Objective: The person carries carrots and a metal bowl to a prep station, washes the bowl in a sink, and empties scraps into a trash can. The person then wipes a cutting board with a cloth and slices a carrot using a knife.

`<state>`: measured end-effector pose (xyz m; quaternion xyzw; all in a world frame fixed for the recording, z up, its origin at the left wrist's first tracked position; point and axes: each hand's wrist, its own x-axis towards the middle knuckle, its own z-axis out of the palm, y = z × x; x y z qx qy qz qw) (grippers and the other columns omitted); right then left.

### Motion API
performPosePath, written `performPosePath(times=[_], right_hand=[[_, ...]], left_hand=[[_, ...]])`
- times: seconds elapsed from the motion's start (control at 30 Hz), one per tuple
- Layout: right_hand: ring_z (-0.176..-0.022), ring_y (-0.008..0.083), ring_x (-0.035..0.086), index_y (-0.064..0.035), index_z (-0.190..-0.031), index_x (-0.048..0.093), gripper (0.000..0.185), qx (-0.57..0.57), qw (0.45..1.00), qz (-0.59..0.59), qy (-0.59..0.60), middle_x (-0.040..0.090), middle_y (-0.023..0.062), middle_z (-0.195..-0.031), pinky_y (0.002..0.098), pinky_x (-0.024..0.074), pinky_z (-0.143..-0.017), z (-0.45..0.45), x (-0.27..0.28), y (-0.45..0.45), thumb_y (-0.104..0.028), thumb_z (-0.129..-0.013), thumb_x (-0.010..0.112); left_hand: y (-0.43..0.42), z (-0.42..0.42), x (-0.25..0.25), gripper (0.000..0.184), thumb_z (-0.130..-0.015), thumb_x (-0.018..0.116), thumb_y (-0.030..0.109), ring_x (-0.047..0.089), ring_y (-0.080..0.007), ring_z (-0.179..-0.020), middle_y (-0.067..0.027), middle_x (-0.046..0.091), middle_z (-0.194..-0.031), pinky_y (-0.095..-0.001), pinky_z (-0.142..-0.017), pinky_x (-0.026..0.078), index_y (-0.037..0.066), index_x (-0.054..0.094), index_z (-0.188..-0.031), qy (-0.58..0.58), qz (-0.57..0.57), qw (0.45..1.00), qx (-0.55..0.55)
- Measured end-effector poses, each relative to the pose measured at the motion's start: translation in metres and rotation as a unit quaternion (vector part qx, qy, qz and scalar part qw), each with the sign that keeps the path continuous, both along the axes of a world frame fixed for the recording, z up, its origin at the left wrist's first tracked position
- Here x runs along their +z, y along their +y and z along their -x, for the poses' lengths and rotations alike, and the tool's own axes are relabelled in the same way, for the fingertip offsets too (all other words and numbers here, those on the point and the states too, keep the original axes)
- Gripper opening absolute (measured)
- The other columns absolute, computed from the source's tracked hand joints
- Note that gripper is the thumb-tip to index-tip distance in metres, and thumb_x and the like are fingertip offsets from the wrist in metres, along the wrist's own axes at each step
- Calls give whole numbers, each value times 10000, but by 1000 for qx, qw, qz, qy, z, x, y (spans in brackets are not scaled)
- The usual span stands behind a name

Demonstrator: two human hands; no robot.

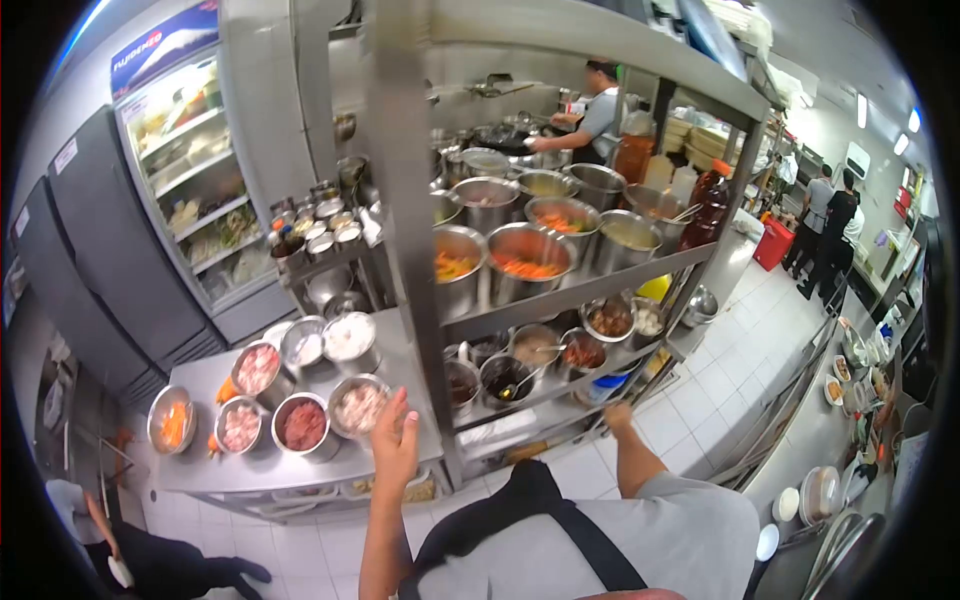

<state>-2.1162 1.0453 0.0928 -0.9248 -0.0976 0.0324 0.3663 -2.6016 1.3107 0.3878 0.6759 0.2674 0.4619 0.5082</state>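
My left hand (pixel 395 438) is raised at the right end of the steel table, fingers up and apart from the thumb, holding nothing. It is nearest a steel pot of pale chopped meat (pixel 360 408), partly covering its right side in view. Beside that pot stand a pot of red minced meat (pixel 302 425) and a pot of white contents (pixel 350 342). My right hand (pixel 619 414) is low by the rack's lower shelf, near a blue-and-white tub (pixel 603 388). Its fingers are too small and turned away to make out.
A steel rack (pixel 590 290) carries several pots, including one of orange vegetables (pixel 530 265). A steel post (pixel 405 200) rises before me. A glass-door fridge (pixel 190 170) stands left. People work behind the rack, at lower left and far right. A counter (pixel 790 450) runs along the right.
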Motion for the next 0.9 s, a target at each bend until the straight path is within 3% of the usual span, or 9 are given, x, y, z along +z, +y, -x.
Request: performPosePath(times=[0.03, 0.07, 0.1, 0.2, 0.4, 0.43, 0.7, 0.73, 0.9], right_hand=[[-834, 362, 746, 16, -1147, 680, 415, 98, 964, 113, 218, 738, 176, -1015, 448, 580, -698, 48, 7, 11, -279, -860, 732], [-719, 292, 751, -15, -1042, 700, 335, 64, 938, 22, 339, 728, 134, -943, 452, 561, -553, 94, -24, 21, -297, -864, 740], [-713, 255, 748, -47, -918, 706, 268, 125, 913, 77, 380, 720, 119, -896, 456, 543, -508, 137, -34, 27, -305, -864, 754], [-714, 249, 736, -54, -956, 728, 253, 225, 830, 168, 482, 700, 101, -827, 465, 566, -580, 238, -73, 56, -276, -843, 775], [-768, 255, 719, -79, -1086, 771, 292, 443, 740, 293, 414, 742, 96, -920, 458, 619, -592, 369, -51, 153, -214, -828, 749], [-654, 191, 648, -13, -995, 790, 319, 447, 747, 269, 412, 711, 76, -800, 381, 556, -587, 384, -43, 168, -250, -780, 799], [-532, 199, 598, -61, -710, 685, 148, 452, 717, 299, 439, 635, 80, -655, 373, 523, -478, 498, -95, 295, -165, -812, 658], [-678, 254, 726, -4, -979, 720, 151, 416, 721, 361, 421, 729, 160, -839, 422, 580, -528, 530, -88, 312, -71, -849, 683], [-684, 280, 695, 4, -1009, 713, 229, 483, 673, 284, 483, 716, 156, -852, 451, 575, -561, 615, -116, 356, -188, -895, 662]], left_hand=[[3, 27, -4, 411, -1028, 580, 135, 610, -262, -1237, -157, 631, -1360, -372, -1051, 475, -5, 555, -1414, 30, 29, 999, -26], [3, 56, -10, 405, -1028, 588, 147, 622, -259, -1223, -157, 639, -1348, -369, -1040, 485, -8, 566, -1401, 62, 64, 995, -48], [4, 81, -16, 394, -1032, 586, 150, 631, -238, -1195, -152, 658, -1307, -357, -1029, 489, -19, 573, -1387, 75, 82, 992, -67], [5, 160, -21, 369, -1046, 582, 187, 663, -183, -1105, -148, 709, -1187, -317, -970, 511, -50, 610, -1327, 155, 110, 979, -70], [35, 279, -32, 384, -1044, 587, 210, 665, -187, -1083, -152, 716, -1170, -326, -974, 502, -32, 611, -1340, 108, 201, 974, -2], [42, 299, -36, 386, -1042, 589, 211, 665, -190, -1085, -152, 716, -1169, -328, -972, 502, -29, 610, -1343, 99, 213, 972, 13], [122, 469, -100, 380, -1038, 592, 218, 675, -173, -1036, -127, 717, -1139, -294, -882, 511, -21, 614, -1333, 182, 272, 934, 141], [133, 489, -98, 373, -1028, 600, 210, 683, -185, -1031, -136, 723, -1131, -309, -894, 517, -16, 624, -1324, 198, 290, 921, 167], [136, 615, -137, 361, -1005, 603, 207, 704, -185, -999, -128, 736, -1089, -319, -831, 530, 14, 641, -1308, 239, 390, 850, 262]])
